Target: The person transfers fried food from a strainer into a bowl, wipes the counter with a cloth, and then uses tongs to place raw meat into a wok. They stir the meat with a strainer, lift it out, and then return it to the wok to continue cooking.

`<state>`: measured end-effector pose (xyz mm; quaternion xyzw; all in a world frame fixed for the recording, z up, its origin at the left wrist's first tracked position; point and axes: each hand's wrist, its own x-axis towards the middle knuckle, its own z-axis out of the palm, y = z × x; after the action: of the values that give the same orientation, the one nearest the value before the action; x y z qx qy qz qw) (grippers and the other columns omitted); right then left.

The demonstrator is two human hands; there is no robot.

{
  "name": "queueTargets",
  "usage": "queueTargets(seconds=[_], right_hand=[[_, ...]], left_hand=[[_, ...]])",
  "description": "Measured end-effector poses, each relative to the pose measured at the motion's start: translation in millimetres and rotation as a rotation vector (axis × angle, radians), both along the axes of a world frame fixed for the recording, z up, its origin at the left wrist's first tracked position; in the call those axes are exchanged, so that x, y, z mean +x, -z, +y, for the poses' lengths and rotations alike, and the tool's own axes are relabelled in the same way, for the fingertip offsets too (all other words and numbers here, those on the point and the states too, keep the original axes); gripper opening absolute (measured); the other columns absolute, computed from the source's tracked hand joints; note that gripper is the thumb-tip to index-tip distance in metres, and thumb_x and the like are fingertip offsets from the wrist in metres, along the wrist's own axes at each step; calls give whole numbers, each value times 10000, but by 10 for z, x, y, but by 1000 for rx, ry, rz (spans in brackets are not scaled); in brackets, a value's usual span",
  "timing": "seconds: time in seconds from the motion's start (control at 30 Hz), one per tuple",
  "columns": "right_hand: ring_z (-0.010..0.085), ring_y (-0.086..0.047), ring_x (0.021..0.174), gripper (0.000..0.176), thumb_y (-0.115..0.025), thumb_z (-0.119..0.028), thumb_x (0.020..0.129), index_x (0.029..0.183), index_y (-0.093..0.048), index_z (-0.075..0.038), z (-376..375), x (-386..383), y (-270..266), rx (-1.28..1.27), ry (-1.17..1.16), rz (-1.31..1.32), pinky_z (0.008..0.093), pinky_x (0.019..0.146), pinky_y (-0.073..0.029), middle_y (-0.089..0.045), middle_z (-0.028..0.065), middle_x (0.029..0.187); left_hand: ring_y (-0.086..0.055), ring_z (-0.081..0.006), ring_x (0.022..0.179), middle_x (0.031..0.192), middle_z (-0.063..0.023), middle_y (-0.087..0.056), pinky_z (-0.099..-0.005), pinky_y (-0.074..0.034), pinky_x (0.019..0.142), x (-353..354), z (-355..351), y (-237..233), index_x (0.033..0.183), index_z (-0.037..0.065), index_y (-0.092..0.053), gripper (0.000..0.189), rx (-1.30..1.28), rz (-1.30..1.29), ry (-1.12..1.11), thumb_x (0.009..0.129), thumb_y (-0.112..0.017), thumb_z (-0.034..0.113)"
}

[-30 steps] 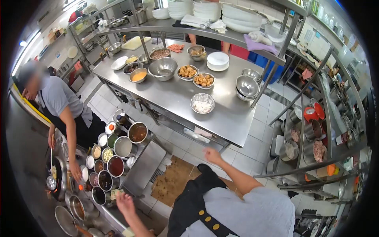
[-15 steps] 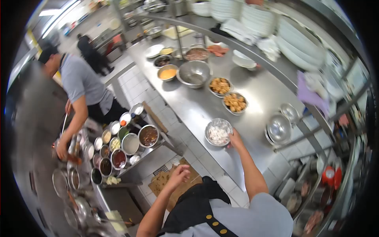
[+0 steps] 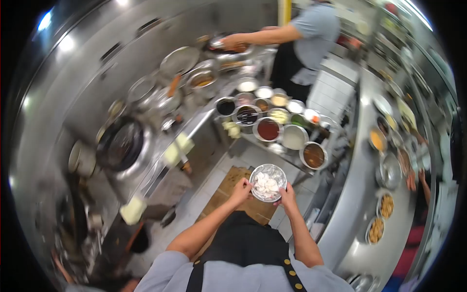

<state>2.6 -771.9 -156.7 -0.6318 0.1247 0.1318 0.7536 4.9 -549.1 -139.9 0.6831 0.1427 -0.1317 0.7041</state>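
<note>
Two bare hands are sharing one load in the head view: the left hand [image 3: 242,190] is gripping the near-left rim of a steel bowl [image 3: 279,175], and the right hand [image 3: 288,195] is grasping its right side, lower down, fingers partly hidden by the wall. Bowl is sitting between them, just ahead of the black apron [image 3: 248,241], above a brown floor mat [image 3: 227,184]; being round, it is showing no long axis. White pieces [image 3: 266,182] are lying inside, no finger visibly touching them. Neither hand is clearly nearer; both are meeting the metal. Left forearm [image 3: 208,227] is slanting in from the lower left, elbow bent well out; right forearm [image 3: 305,237] is rising more steeply, leaning inward to the rim. Wrists are converging, palms seeming to face each other, though the undersides are staying out of sight. Beyond the bowl, a pot of red sauce [image 3: 268,129] and a pot of brown liquid [image 3: 314,155] are standing among other containers. An empty-looking wok [image 3: 120,144] is resting off to the left, blurred. Farther up, a co-worker [image 3: 316,29] is reaching over the cooking line, well apart from these hands.
</note>
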Motion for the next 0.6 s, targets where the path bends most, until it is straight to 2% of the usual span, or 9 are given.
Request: queueTargets(seconds=[0.1,0.2,0.27,0.37,0.4,0.47,0.5,0.53,0.6], right_hand=[[180,-630,791,466,-515,-335,959,1345,-429,-89,723,337,-220,-28,-299,125,314,487,-555,-601,94,1063],[195,-625,834,547,-487,-395,969,1410,-355,-101,1377,654,-353,-107,-509,61,313,514,-550,-592,114,1074],[189,-624,732,483,-479,-415,972,1298,-462,-59,1700,794,-145,-165,-543,13,317,510,-534,-619,112,962],[165,-589,529,351,-518,-351,959,965,-640,-22,2134,1023,378,-290,-624,131,302,455,-503,-599,71,659],[165,-589,529,351,-518,-351,959,965,-640,-22,2332,1025,600,-291,-635,134,302,455,-503,-599,71,659],[167,-602,539,308,-578,-272,925,1090,-580,-11,2716,1001,1040,-319,-1134,130,314,438,-507,-602,77,710],[176,-608,564,400,-609,-239,898,1212,-496,-19,2978,878,1062,-385,-1253,122,326,465,-519,-620,94,780],[184,-614,590,548,-640,-206,870,1335,-412,-27,3281,726,1066,-449,-1372,110,337,491,-531,-637,110,849],[201,-619,690,840,-669,-172,828,1487,-153,-95,3916,639,1363,-386,-1425,41,351,541,-536,-608,150,1071]], left_hand=[[-638,-162,689,814,-62,-567,-337,-588,548,-253,846,151,872,54,-450,189,-71,-44,-243,922,-586,175],[-636,-176,642,775,-83,-590,-328,-579,537,-641,1643,322,842,47,-445,170,-22,-132,-472,903,-580,131],[-628,-178,621,756,-94,-593,-314,-546,514,-1079,2114,703,828,38,-458,134,408,-91,-605,865,-575,90],[-599,-158,601,727,-85,-573,-324,-509,493,-1789,2603,804,848,27,-482,89,354,-90,-889,837,-561,65],[-585,-145,607,725,-77,-561,-331,-505,486,-2081,2760,956,865,19,-490,85,400,-93,-956,840,-557,65],[-546,-125,644,736,-59,-544,-312,-493,525,-2721,2951,1149,876,-3,-512,98,416,-86,-1071,840,-559,75],[-562,-124,693,787,-41,-538,-286,-530,508,-2916,2890,839,853,38,-467,88,327,-20,-1129,884,-534,86],[-530,-112,652,747,-12,-476,-278,-531,528,-3297,2943,1014,830,45,-451,96,787,39,-1055,885,-524,75],[-494,-113,666,691,-14,-460,-277,-442,504,-3789,2864,1214,793,52,-468,97,435,83,-1385,852,-538,85]])
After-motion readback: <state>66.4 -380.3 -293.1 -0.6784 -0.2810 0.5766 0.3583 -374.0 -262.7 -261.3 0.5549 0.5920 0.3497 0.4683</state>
